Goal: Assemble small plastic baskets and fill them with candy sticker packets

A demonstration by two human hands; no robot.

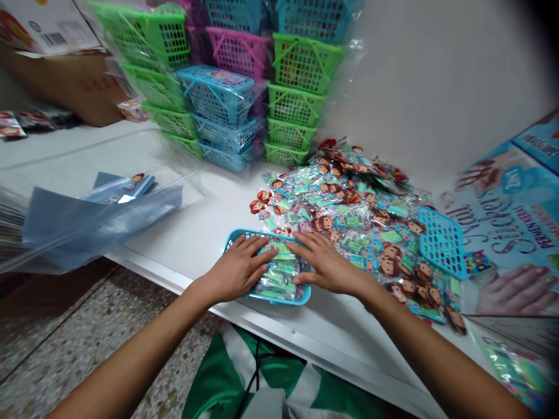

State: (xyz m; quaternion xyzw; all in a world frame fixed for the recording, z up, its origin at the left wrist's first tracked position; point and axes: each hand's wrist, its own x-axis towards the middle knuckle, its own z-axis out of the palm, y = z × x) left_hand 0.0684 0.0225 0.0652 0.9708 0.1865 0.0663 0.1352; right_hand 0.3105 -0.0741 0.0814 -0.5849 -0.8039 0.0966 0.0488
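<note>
Flatly, both open hands, left hand [239, 267] and right hand [325, 265], press glossy packets [279, 272] into a latticed blue basket [301, 297].

Curly words are printed upside down on the big flat box [509, 233] at the right of the frame. "Stickers" and "Nail" can be read there. A small line beside them seems to start with "PERMEN", but the rest is too blurred. The letters in a blue bubble on the same box cannot be made out. A barcode [55, 39] is seen on the cardboard box [74, 87] at the upper left, but its numbers are too small. The print on the packets [349, 203] cannot be read.
</note>
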